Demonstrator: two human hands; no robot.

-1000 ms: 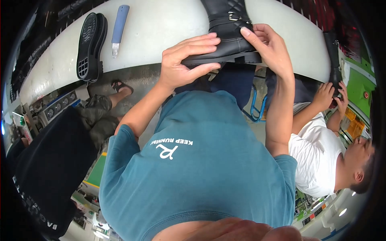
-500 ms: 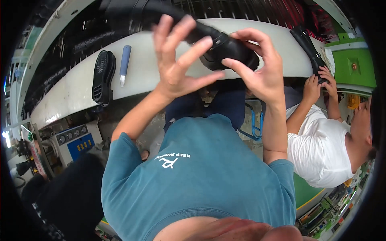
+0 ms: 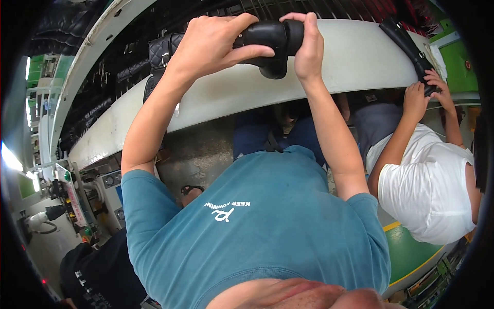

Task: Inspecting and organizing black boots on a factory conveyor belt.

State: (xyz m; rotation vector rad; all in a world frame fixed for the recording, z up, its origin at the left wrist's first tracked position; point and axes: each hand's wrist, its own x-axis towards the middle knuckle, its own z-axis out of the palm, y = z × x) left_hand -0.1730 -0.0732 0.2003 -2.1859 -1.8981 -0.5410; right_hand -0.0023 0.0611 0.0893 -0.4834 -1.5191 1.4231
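Looking down on a white counter point(image 3: 355, 62)
Curves across the view; bears, at left, a mostly hidden black sole point(image 3: 148, 88) and, near the front edge, a small pale blade tip point(image 3: 177, 108); at right, a black boot point(image 3: 405, 45) slanted from far edge to near.

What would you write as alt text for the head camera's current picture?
A person in a teal shirt holds a black boot sideways at a white worktable, left fingers around it, right fingers at its foot end. At right, a co-worker grips another black boot.
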